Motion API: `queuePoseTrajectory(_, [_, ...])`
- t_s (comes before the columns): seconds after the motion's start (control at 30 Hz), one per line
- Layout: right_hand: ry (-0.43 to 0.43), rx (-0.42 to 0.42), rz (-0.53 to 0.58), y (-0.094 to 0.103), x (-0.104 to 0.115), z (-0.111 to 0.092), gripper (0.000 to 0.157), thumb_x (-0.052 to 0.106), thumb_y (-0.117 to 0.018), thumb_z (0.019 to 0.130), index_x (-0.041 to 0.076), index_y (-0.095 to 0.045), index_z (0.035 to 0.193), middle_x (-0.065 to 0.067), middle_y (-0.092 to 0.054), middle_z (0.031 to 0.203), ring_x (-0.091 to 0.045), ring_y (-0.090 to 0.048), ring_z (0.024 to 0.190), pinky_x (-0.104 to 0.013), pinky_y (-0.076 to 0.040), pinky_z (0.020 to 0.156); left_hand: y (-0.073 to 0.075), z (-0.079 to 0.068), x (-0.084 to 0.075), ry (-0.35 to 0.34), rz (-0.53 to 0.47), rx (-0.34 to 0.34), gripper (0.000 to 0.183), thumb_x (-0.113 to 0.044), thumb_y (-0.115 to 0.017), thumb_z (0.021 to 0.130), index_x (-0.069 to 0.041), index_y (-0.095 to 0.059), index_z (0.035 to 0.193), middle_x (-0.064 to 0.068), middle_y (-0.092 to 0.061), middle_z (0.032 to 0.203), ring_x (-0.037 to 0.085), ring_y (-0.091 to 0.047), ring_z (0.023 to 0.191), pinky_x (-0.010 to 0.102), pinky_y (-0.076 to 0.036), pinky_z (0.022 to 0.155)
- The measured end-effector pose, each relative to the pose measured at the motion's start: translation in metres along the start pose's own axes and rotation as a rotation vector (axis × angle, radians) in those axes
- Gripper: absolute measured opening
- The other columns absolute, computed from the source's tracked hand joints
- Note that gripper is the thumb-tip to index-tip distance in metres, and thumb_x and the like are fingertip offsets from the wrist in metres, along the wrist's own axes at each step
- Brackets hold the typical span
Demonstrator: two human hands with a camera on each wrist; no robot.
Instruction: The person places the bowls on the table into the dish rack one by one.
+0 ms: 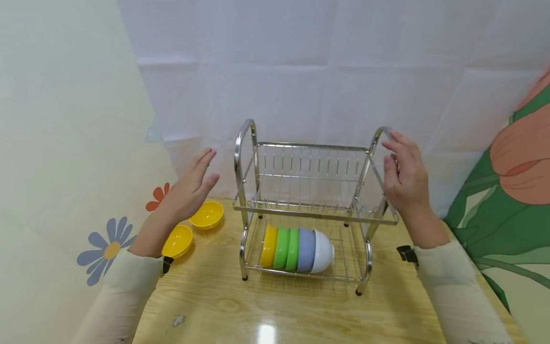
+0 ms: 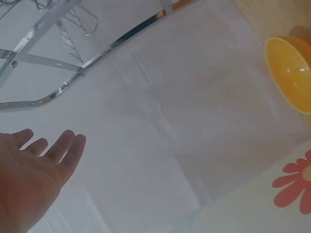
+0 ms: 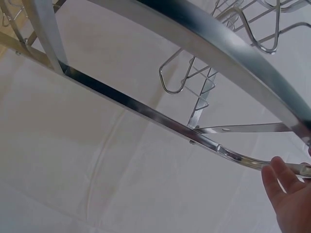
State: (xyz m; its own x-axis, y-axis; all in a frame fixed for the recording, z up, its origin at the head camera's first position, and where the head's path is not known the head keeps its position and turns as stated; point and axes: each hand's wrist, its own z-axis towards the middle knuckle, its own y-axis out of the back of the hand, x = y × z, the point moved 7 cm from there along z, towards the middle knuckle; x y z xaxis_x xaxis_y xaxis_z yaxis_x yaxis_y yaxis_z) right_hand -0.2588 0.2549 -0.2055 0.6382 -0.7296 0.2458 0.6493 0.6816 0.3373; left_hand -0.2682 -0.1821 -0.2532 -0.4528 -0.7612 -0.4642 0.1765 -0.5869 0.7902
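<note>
A two-tier metal dish rack (image 1: 315, 219) stands on the wooden table. On its lower tier a row of bowls sits on edge: a yellow bowl (image 1: 269, 246), two green bowls (image 1: 281, 248), a blue-grey bowl (image 1: 306, 250) and a white bowl (image 1: 323, 252). My left hand (image 1: 191, 188) is raised left of the rack, fingers extended, holding nothing and apart from the frame. Beside the rack's upper right end is my right hand (image 1: 406, 174), its fingers loosely bent. In the right wrist view its fingertips overlap the curved tube; contact is unclear.
Two yellow bowls, a rear bowl (image 1: 207, 215) and a front bowl (image 1: 177, 241), sit on the table (image 1: 215, 306) left of the rack, the front one partly behind my left forearm. A white cloth (image 1: 301, 86) hangs behind, with flower-patterned sheets at both sides.
</note>
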Motion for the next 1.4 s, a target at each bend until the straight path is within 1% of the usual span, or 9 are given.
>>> queuePoseTrajectory(0.23, [0.007, 0.007, -0.012, -0.002, 0.002, -0.001, 0.032, 0.002, -0.048, 0.099, -0.002, -0.060, 0.128, -0.013, -0.052, 0.147, -0.028, -0.056, 0.090, -0.004, -0.033, 0.082, -0.003, -0.025, 0.039, 0.083, 0.026, 0.053, 0.068, -0.050, -0.034, 0.106, -0.020, -0.010, 0.162, 0.012, -0.009, 0.169, 0.041, -0.011, 0.153, 0.070, -0.015, 0.119])
queuePoseTrajectory(0.57, [0.025, -0.005, -0.013, -0.004, 0.003, -0.002, 0.032, 0.002, -0.048, 0.099, -0.002, -0.060, 0.128, -0.014, -0.053, 0.146, -0.021, -0.052, 0.082, -0.008, -0.035, 0.077, -0.016, -0.055, 0.088, 0.166, 0.059, 0.140, 0.082, -0.053, -0.049, 0.101, -0.017, -0.008, 0.162, 0.015, -0.005, 0.169, 0.048, -0.009, 0.151, 0.077, -0.016, 0.113])
queuePoseTrajectory(0.7, [0.020, -0.003, -0.016, -0.004, 0.003, -0.002, 0.032, 0.002, -0.047, 0.099, -0.001, -0.060, 0.129, -0.013, -0.052, 0.147, -0.020, -0.051, 0.082, -0.010, -0.035, 0.076, -0.019, -0.067, 0.104, 0.199, 0.038, 0.167, 0.086, -0.052, -0.053, 0.099, -0.015, -0.008, 0.162, 0.018, -0.003, 0.168, 0.049, -0.007, 0.151, 0.079, -0.015, 0.111])
queuePoseTrajectory(0.8, [0.019, 0.000, -0.020, -0.003, 0.004, -0.003, 0.032, 0.002, -0.047, 0.099, -0.002, -0.060, 0.129, -0.013, -0.052, 0.148, -0.022, -0.052, 0.083, -0.010, -0.036, 0.078, -0.022, -0.074, 0.114, 0.218, 0.015, 0.178, 0.088, -0.051, -0.055, 0.098, -0.014, -0.009, 0.162, 0.020, -0.002, 0.168, 0.050, -0.007, 0.151, 0.080, -0.015, 0.110])
queuePoseTrajectory(0.97, [0.015, -0.005, -0.009, -0.003, 0.004, -0.003, 0.032, 0.002, -0.047, 0.099, -0.002, -0.060, 0.129, -0.014, -0.052, 0.147, -0.024, -0.054, 0.085, -0.006, -0.035, 0.081, -0.028, -0.084, 0.127, 0.228, 0.035, 0.192, 0.091, -0.051, -0.059, 0.097, -0.007, -0.011, 0.161, 0.025, -0.007, 0.166, 0.054, -0.018, 0.145, 0.079, -0.021, 0.108])
queuePoseTrajectory(1.03, [0.016, -0.007, -0.005, -0.003, 0.004, -0.003, 0.032, 0.001, -0.047, 0.099, -0.002, -0.060, 0.128, -0.014, -0.052, 0.147, -0.025, -0.054, 0.086, -0.005, -0.034, 0.082, -0.030, -0.088, 0.131, 0.235, 0.040, 0.202, 0.093, -0.051, -0.060, 0.096, -0.006, -0.012, 0.160, 0.027, -0.007, 0.165, 0.056, -0.018, 0.144, 0.080, -0.021, 0.107])
queuePoseTrajectory(1.13, [0.020, -0.005, -0.007, -0.003, 0.004, -0.003, 0.032, 0.002, -0.047, 0.100, -0.002, -0.059, 0.129, -0.014, -0.052, 0.147, -0.026, -0.055, 0.086, -0.005, -0.034, 0.082, -0.034, -0.092, 0.137, 0.251, 0.037, 0.218, 0.096, -0.050, -0.064, 0.094, -0.007, -0.011, 0.161, 0.028, -0.004, 0.165, 0.059, -0.013, 0.144, 0.083, -0.019, 0.104])
queuePoseTrajectory(1.23, [0.025, -0.001, -0.013, -0.003, 0.004, -0.003, 0.032, 0.002, -0.047, 0.100, -0.002, -0.059, 0.129, -0.015, -0.051, 0.147, -0.028, -0.056, 0.088, -0.005, -0.034, 0.083, -0.037, -0.096, 0.141, 0.255, 0.050, 0.225, 0.099, -0.051, -0.066, 0.092, -0.008, -0.009, 0.161, 0.029, -0.005, 0.164, 0.059, -0.012, 0.144, 0.083, -0.020, 0.104])
queuePoseTrajectory(1.4, [0.025, 0.004, -0.017, -0.003, 0.004, -0.004, 0.032, 0.003, -0.047, 0.100, -0.003, -0.059, 0.129, -0.015, -0.051, 0.148, -0.028, -0.056, 0.088, -0.007, -0.036, 0.082, -0.042, -0.102, 0.151, 0.265, 0.072, 0.228, 0.103, -0.051, -0.069, 0.089, -0.001, -0.012, 0.159, 0.033, -0.012, 0.161, 0.058, -0.014, 0.143, 0.081, -0.021, 0.105])
